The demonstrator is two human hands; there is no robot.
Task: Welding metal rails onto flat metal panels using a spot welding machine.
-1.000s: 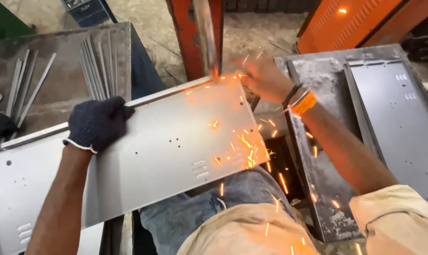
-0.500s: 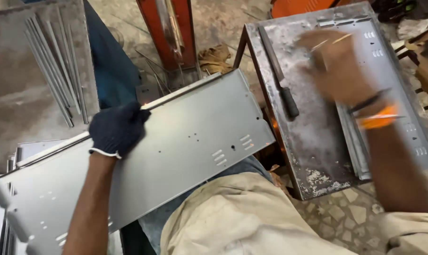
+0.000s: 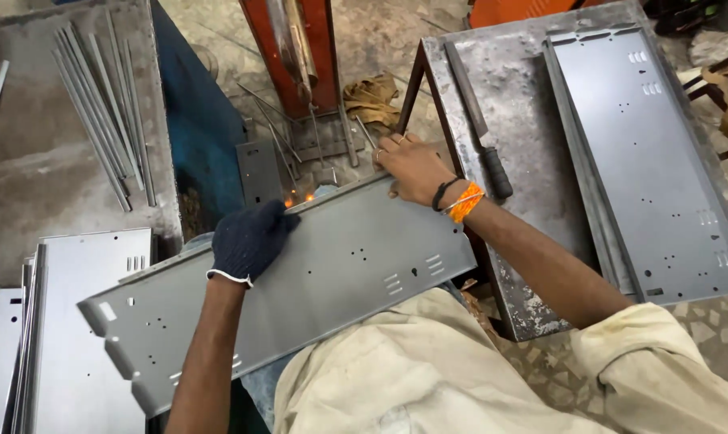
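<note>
My left hand (image 3: pixel 250 239) wears a dark knit glove, palm down, fingers curled forward over an edge. Left forearm bare, running straight up from below. My right hand (image 3: pixel 413 167) is bare, palm down, fingers spread and pointing left; grip probably loose, hard to tell. Black and orange bands at the wrist. Right arm extends from a pale sleeve, elbow slightly bent.

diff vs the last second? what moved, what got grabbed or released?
The right hand, out over the metal table half a second ago, came back onto the far edge of the grey sheet-metal panel. The shower of sparks shrank to a small glow by that edge. The gloved left hand stayed pressed on the panel.
</note>
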